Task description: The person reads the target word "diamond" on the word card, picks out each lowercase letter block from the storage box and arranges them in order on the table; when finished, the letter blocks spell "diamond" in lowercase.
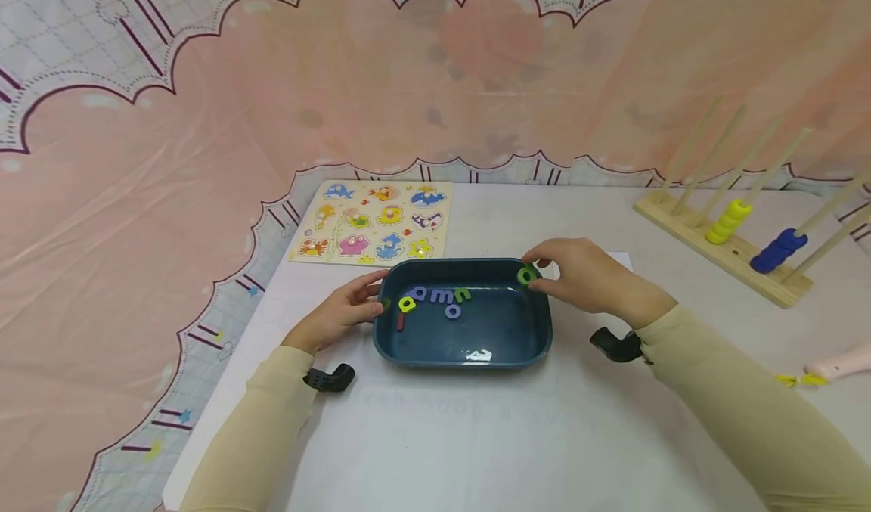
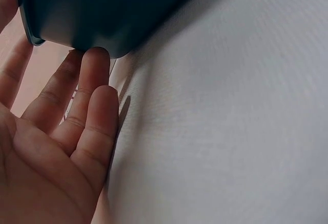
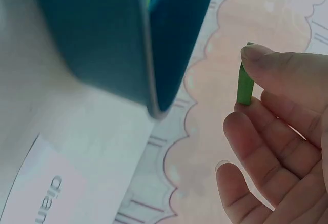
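1. Currently: right hand (image 1: 578, 276) has a narrow pinch, thumb and fingertip, on the green letter (image 1: 526, 275). It shows at the tray's upper right corner, centre-right of the frame.
2. Left hand (image 1: 340, 315) lies along the left end of the tray (image 1: 493, 330), fingers spread and only slightly bent, touching it. Can't tell how hard it presses.
3. To do this well, I'd pinch the letter by its outer edge and leave the face uncovered. Small part, so a light grip should do; squeezing off-centre could flip it out.
4. I'd use the left hand just to brace the tray against the table (image 1: 476, 436). Pushing up on that end could tip it and slide the loose letters.
5. I'd also clear the rim with the knuckles; the corner is tight.
6. Letter's look: bright green, ring-like with a hole in the head view, a thin flat strip edge-on in the right wrist view. Exact character: can't tell.
7. Inside the tray, left to upper middle: yellow letter (image 1: 406, 305), purple m (image 1: 441, 296), green n (image 1: 463, 293), purple ring (image 1: 452, 311), reddish bar (image 1: 400, 321).
8. Printed card (image 3: 46, 183) at lower left of the right wrist view, text cut off.
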The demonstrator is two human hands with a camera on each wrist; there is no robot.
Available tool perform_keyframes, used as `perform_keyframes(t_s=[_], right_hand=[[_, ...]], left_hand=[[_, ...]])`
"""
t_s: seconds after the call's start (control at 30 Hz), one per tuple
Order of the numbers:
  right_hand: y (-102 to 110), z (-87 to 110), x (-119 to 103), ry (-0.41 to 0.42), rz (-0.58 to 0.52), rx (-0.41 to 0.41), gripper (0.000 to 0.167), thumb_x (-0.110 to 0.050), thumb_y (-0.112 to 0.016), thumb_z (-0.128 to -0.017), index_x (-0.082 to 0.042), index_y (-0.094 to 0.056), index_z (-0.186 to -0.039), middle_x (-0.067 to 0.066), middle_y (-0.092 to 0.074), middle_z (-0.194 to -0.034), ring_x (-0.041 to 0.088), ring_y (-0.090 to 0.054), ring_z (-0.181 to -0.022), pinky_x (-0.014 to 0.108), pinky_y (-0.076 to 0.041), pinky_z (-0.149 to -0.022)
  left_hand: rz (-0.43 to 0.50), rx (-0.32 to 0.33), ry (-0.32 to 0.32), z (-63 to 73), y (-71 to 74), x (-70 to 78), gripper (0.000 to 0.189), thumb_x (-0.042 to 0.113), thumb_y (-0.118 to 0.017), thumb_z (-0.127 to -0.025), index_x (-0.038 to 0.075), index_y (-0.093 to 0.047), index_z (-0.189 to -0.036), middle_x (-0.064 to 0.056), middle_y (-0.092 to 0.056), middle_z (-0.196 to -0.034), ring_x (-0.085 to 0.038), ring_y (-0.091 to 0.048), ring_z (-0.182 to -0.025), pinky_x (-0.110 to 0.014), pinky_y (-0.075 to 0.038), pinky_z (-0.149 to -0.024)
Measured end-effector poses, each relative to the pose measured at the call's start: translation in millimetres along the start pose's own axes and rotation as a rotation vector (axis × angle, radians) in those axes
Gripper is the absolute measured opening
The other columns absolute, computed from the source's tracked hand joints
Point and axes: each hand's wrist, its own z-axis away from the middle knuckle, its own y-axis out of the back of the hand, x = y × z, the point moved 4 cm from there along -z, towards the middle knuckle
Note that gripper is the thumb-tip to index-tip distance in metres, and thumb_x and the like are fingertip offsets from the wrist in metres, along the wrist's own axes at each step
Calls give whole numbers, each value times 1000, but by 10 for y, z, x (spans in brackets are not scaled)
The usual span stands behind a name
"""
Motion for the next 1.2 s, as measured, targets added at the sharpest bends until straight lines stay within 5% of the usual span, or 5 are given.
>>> perform_keyframes(t_s=[0.47, 1.2], right_hand=[[112, 189, 389, -120, -5, 43, 40, -13, -76, -88, 2, -66, -124, 15, -69, -110, 32, -63, -102, 51, -52, -87], [-199, 357, 705, -154, -26, 0, 34, -12, -74, -88, 5, -68, -118, 14, -71, -108, 31, -64, -98, 51, -51, -87]], left_hand=[[-3, 2, -16, 23, 26, 12, 67, 18, -62, -101, 18, -29, -159, -23, -35, -156, -42, -43, -136, -54, -39, -108], [7, -8, -14, 4, -3, -7, 66, 16, -61, -101, 18, -29, -159, -22, -35, -156, -41, -42, -137, -55, -38, -108]])
